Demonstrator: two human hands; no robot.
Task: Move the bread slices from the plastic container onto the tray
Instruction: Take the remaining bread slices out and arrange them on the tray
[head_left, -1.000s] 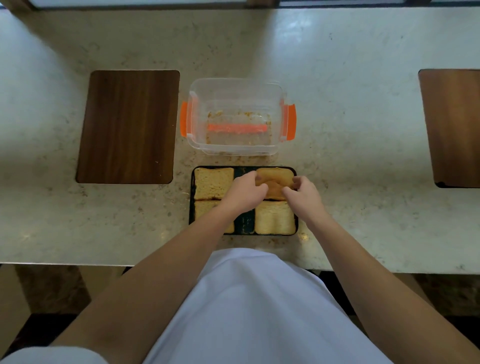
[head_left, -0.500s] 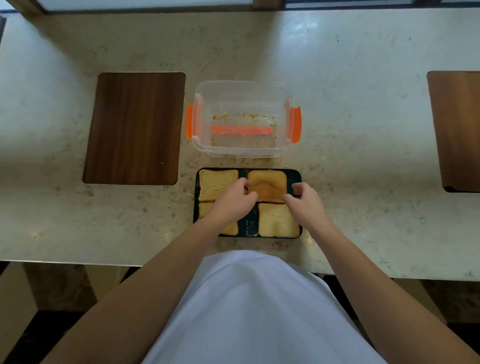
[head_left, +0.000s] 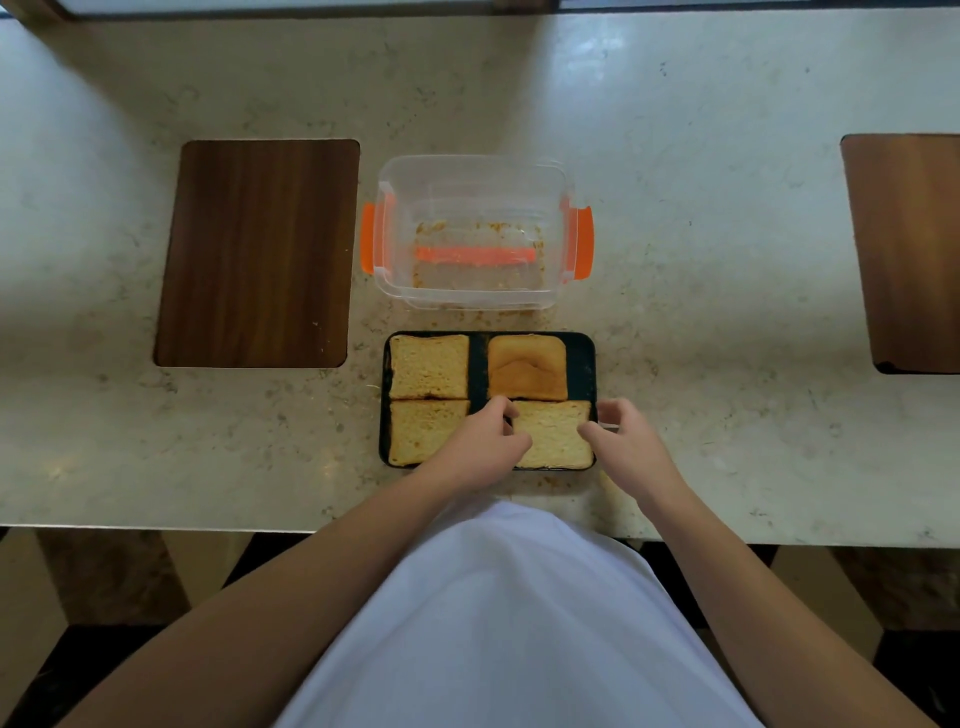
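Observation:
A black tray lies near the counter's front edge with several bread slices flat on it. The far right slice is a browner crust piece. Next to it lie the far left slice, the near left slice and the near right slice. Behind the tray stands the clear plastic container with orange clips, holding only crumbs. My left hand rests at the near right slice's left edge, fingers curled, holding nothing. My right hand hovers at that slice's right edge, fingers apart.
A dark wooden inset panel lies to the left of the container, and another panel sits at the far right. Crumbs are scattered around the tray. The pale stone counter's front edge runs just below my hands.
Both hands let go of the browner crust slice, which now lies flat at the tray's far right. They have drawn back toward me to the near right slice.

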